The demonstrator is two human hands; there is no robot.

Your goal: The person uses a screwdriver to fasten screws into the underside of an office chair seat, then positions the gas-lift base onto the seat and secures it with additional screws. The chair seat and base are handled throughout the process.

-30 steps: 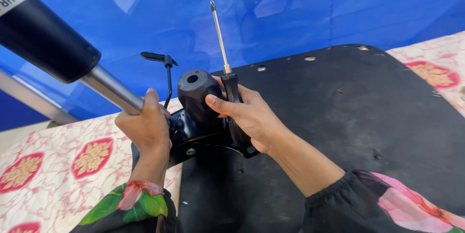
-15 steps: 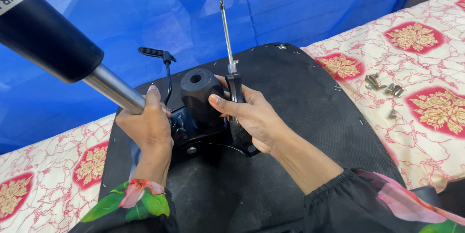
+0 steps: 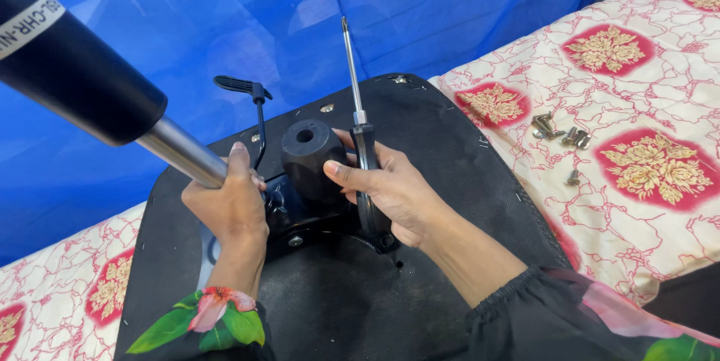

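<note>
Nearest the camera, two floral-print sleeves lead out over the black underside of a chair seat (image 3: 465,181), which lies flat on a patterned cloth (image 3: 645,203) and looks broad, rigid and awkward to shift with one hand. On the left, the left hand (image 3: 225,207) is wrapped tight around the polished metal rod of a gas lift cylinder (image 3: 180,152), whose thick black barrel (image 3: 67,76) rises toward the near left; that smooth steel is likely slippery and the whole column heavy, so the fatter black barrel would probably give a surer hold. Right of it, the right hand (image 3: 394,192) has its fingers curled around the black handle of a screwdriver (image 3: 358,128), shaft pointing up and away, while the fingertips rest against the black socket (image 3: 309,154) of the seat mechanism (image 3: 315,218). That mechanism sits at the middle of the seat; it seems stiff, weighty metal. Just beyond stands a thin black lever (image 3: 251,102), slim enough to bend if forced. Farther right, loose silver screws (image 3: 562,139) lie on the cloth, small and apt to roll. At the back hangs a blue tarpaulin (image 3: 225,23).
</note>
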